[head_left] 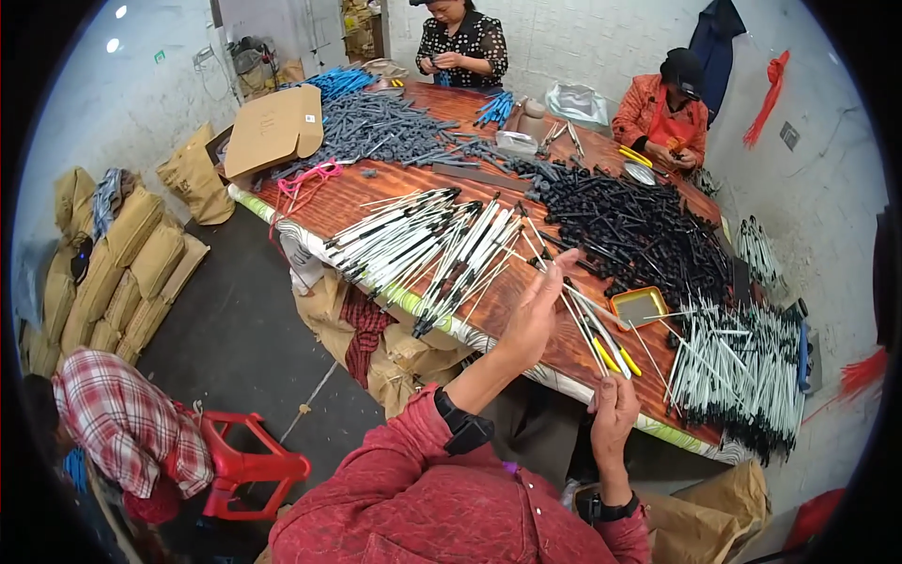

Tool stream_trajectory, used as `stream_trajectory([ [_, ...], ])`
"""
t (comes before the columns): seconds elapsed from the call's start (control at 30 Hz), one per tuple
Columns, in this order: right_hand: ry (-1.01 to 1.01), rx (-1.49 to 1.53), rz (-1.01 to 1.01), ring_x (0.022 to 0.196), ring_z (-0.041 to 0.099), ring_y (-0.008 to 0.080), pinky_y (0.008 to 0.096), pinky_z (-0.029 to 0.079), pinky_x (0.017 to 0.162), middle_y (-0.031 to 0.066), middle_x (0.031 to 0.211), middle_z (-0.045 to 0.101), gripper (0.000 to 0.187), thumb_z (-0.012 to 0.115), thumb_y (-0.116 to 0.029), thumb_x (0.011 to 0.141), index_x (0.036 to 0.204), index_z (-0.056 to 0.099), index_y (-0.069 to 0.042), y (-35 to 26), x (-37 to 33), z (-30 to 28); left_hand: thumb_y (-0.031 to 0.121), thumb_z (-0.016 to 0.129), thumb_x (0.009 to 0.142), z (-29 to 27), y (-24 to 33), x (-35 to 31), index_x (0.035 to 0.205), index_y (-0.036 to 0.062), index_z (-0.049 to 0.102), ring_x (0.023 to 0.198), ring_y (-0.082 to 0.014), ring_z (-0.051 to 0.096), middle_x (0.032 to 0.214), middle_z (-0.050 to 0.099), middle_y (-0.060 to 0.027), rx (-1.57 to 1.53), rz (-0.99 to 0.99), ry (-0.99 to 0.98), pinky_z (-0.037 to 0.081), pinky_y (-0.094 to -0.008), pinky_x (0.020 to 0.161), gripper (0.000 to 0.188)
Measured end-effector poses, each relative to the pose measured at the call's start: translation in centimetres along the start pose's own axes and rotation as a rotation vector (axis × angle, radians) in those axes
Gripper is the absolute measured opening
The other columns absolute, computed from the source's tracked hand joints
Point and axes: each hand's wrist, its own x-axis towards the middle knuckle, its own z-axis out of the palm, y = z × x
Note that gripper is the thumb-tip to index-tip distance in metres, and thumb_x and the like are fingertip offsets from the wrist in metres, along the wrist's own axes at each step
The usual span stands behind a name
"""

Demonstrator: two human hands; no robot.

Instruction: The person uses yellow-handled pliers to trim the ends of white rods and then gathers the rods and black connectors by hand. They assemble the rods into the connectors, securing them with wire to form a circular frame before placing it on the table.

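My right hand (615,409) is closed around the lower ends of a few thin white rods (584,331), which slant up and away from it. My left hand (534,324) is raised at the upper part of these rods, its fingers stretched out beside their black fittings; whether it presses on them is hard to make out. Just beyond my right hand, yellow-handled pliers (617,358) lie on the table. A spread pile of white rods with black fittings (413,235) lies to the left of my left hand. A shallow yellow-rimmed tray (639,307) sits to the right.
The reddish wooden table (498,305) carries heaps of black parts (639,226) and grey parts (385,127). Stacked white rods (738,367) fill its right end. Two people work across it. Another person bends by a red stool (249,461); filled sacks (122,273) line the left wall.
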Motion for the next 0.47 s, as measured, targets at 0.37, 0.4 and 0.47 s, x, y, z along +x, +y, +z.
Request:
stream_trajectory([
  [0.37, 0.065, -0.079, -0.013, 0.054, 0.046, 0.0095, 0.0257, 0.042, 0.052, 0.0025, 0.063, 0.047, 0.027, 0.049, -0.026, 0.107, 0.108, 0.055, 0.001, 0.0, -2.1, 1.9, 0.026, 0.045, 0.109, -0.6, -1.6, -0.2, 0.122, 0.0107, 0.053, 0.097, -0.0169, 0.064, 0.103, 0.064, -0.0063, -0.279, 0.010, -0.045, 0.054, -0.0347, 0.090, 0.022],
  [0.4, 0.038, -0.049, 0.022, 0.054, 0.047, 0.0098, 0.0258, 0.042, 0.052, 0.0033, 0.063, 0.048, 0.028, 0.049, -0.026, 0.107, 0.108, 0.055, 0.000, -0.1, -2.4, 1.7, 0.028, 0.046, 0.108, -0.6, -1.6, -0.3, 0.123, 0.0108, 0.052, 0.098, -0.0177, 0.064, 0.104, 0.064, -0.0065, -0.133, 0.003, -0.041, 0.053, -0.0339, 0.090, 0.023],
  [0.47, -0.035, 0.109, 0.124, 0.055, 0.050, 0.0119, 0.0261, 0.043, 0.053, 0.0056, 0.064, 0.052, 0.030, 0.053, -0.029, 0.105, 0.114, 0.055, 0.000, 0.8, -2.7, 0.8, 0.032, 0.050, 0.107, -0.5, -1.2, -0.6, 0.124, 0.0112, 0.051, 0.099, -0.0193, 0.064, 0.107, 0.065, -0.0070, 0.159, -0.009, -0.038, 0.053, -0.0325, 0.092, 0.027],
])
